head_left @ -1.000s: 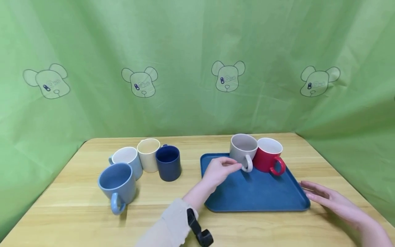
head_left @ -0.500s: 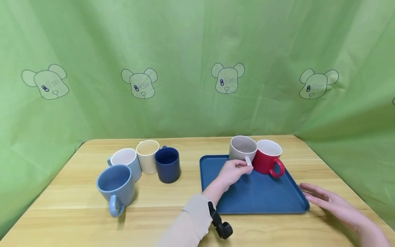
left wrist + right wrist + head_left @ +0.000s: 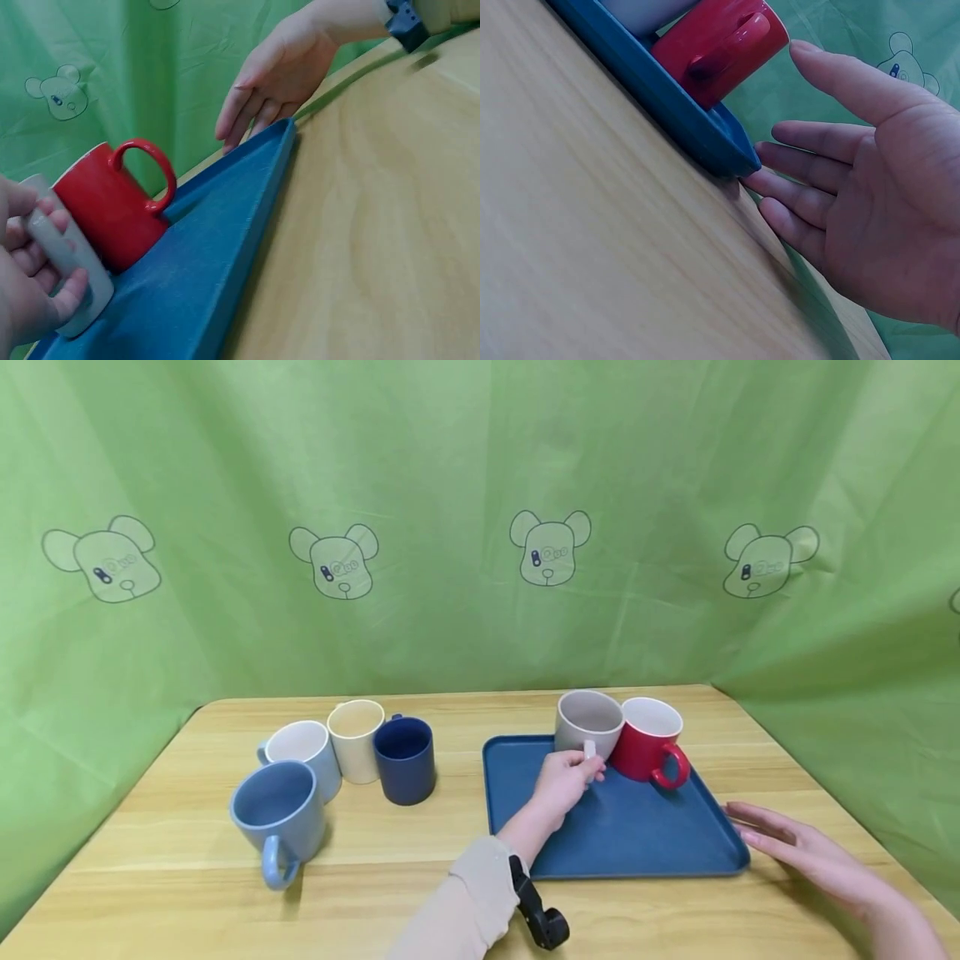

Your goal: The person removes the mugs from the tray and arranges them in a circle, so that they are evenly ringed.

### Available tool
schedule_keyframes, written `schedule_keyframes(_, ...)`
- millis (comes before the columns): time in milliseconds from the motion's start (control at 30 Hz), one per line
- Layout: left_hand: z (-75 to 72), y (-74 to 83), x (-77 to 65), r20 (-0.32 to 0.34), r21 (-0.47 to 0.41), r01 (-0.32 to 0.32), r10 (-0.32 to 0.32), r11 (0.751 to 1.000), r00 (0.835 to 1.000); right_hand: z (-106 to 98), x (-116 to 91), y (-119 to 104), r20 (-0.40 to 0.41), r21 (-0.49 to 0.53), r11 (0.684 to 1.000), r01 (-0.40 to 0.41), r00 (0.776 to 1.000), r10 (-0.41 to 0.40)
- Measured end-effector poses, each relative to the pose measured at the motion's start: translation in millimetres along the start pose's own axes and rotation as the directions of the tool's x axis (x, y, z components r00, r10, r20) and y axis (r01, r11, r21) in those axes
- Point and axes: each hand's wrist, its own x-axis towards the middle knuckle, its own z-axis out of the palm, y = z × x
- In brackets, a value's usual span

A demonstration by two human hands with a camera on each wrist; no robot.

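A grey mug [image 3: 573,733] stands upright at the back of the blue tray [image 3: 645,835]. My left hand [image 3: 564,783] grips its handle, with fingers curled round it in the left wrist view. Right beside it on the tray is a red mug [image 3: 637,752] with a white inside, its handle [image 3: 161,169] facing the front right. My right hand [image 3: 813,858] is at the tray's right edge, fingers extended; in the right wrist view [image 3: 885,195] the fingertips reach the tray's corner and hold nothing.
On the table's left side stand a blue mug [image 3: 288,818], a light blue mug [image 3: 324,760] with a white inside, a cream mug [image 3: 356,752] and a navy mug [image 3: 407,772]. A green curtain [image 3: 450,610] hangs behind the wooden table [image 3: 187,893].
My left hand has moved right from beside the grey mug and taken hold of its handle, which has swung slightly to the left. My right hand has stayed at the tray's edge.
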Motion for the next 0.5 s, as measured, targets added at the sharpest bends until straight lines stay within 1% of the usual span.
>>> schedule_keyframes(100, -1.6, 0.6, -1.9, -0.066, -0.032, -0.023, 0.020, 0.999, 0.998, 0.1, 0.4, 0.4, 0.000, -0.003, 1.000, -0.008, 1.000, 0.008)
schedule_keyframes(167, -4.4, 0.9, -2.6, -0.088, -0.030, -0.040, 0.037, 0.999, 0.995, 0.2, 0.5, 0.6, 0.002, 0.000, 1.000, -0.013, 1.000, 0.013)
schedule_keyframes(300, -11.8, 2.9, -3.4, -0.084, -0.052, -0.027, 0.023, 0.998, 0.996, 0.5, -0.2, 0.1, 0.002, 0.015, 1.000, -0.014, 1.000, 0.014)
schedule_keyframes(433, -21.7, 4.5, -6.3, -0.062, -0.091, -0.010, 0.004, 0.996, 0.998, 0.8, -0.7, -0.9, -0.006, 0.007, 1.000, -0.006, 1.000, 0.006)
schedule_keyframes(500, -27.2, 4.3, -9.2, -0.054, -0.099, -0.011, 0.005, 0.995, 0.999, 0.6, -1.0, -0.7, -0.009, -0.006, 1.000, -0.005, 1.000, 0.005)
